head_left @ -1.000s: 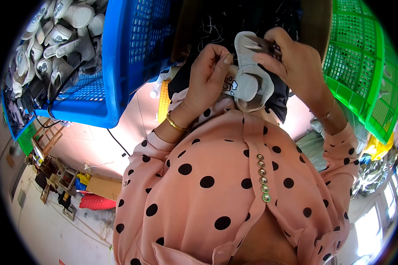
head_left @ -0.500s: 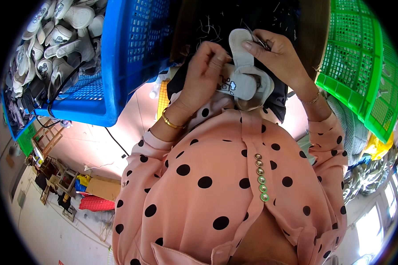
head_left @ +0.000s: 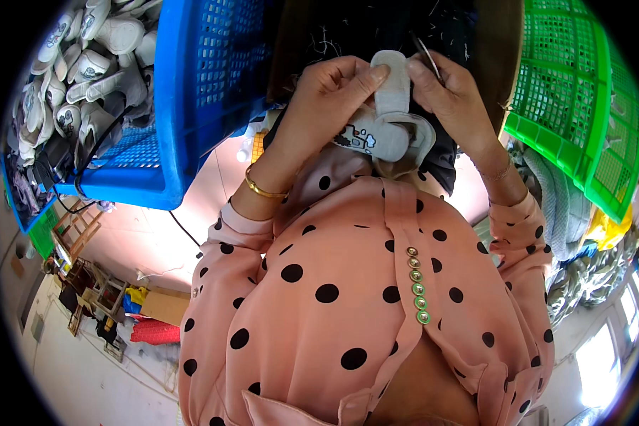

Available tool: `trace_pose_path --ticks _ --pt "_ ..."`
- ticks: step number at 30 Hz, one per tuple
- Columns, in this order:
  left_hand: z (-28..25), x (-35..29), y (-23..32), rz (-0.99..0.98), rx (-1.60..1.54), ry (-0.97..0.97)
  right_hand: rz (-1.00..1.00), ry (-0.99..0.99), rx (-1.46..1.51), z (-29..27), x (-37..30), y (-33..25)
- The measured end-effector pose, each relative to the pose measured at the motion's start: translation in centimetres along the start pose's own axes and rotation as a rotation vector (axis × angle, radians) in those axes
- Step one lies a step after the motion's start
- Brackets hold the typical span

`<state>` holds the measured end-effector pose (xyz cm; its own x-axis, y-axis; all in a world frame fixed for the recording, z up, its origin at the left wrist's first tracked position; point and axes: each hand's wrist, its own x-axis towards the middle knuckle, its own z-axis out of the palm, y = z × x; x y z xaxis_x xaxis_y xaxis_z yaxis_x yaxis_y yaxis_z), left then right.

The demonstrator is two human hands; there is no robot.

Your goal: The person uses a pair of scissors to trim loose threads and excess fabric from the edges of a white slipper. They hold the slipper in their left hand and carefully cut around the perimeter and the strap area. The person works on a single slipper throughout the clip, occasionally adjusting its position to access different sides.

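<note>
A pale grey-white fabric slipper (head_left: 392,89) stands up between my two hands, its rounded sole end at the top. My left hand (head_left: 326,99) is closed on its left edge, thumb lying on the sole. At the opposite edge, the thumb and fingertips of my right hand (head_left: 453,96) touch or nearly touch the sole. Slim metal scissors (head_left: 427,54) lie in that right hand, their tip pointing up past the fingers; the handles are hidden. Below, against my lap, rests a second matching slipper (head_left: 389,140) with a dark outlined cartoon print.
A blue plastic basket (head_left: 172,142) stands at the left, beside a heap of similar white slippers (head_left: 92,67). On the right is a green plastic basket (head_left: 557,153). Dark cloth (head_left: 397,21) strewn with thread scraps lies beyond my hands. A black cord (head_left: 184,228) hangs at left.
My left hand has moved up from beside the slipper and now grips its upper edge. My right hand has shifted slightly right and down, and the scissors now show more clearly.
</note>
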<state>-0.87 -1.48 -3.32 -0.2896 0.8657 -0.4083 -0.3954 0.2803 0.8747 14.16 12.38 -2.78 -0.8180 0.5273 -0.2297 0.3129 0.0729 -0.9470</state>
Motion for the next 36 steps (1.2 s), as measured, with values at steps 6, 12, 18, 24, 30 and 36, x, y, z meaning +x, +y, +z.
trace_pose_path --ticks 6,12,18,24,30,36 --pt "-0.1 0.0 0.8 -0.051 -0.154 0.083 -0.470 0.209 -0.785 -1.3 -1.9 -1.4" --pt "-0.2 -0.6 1.6 -0.010 -0.130 0.075 -0.638 0.233 -1.125 -1.0 -2.6 -3.1" --pt "0.4 -1.4 2.2 0.014 -0.132 0.075 -0.640 0.264 -1.158 -0.4 -2.7 -3.3" --pt "0.4 -1.6 2.0 0.019 -0.170 0.060 -0.650 0.271 -1.162 -0.2 -2.9 -3.4" --pt "0.2 -1.7 1.7 0.006 -0.181 0.070 -0.638 0.270 -1.151 0.1 -2.9 -3.3" --pt "0.1 -1.7 1.4 -0.027 -0.239 0.053 -0.595 0.269 -1.127 0.6 -3.0 -3.1"
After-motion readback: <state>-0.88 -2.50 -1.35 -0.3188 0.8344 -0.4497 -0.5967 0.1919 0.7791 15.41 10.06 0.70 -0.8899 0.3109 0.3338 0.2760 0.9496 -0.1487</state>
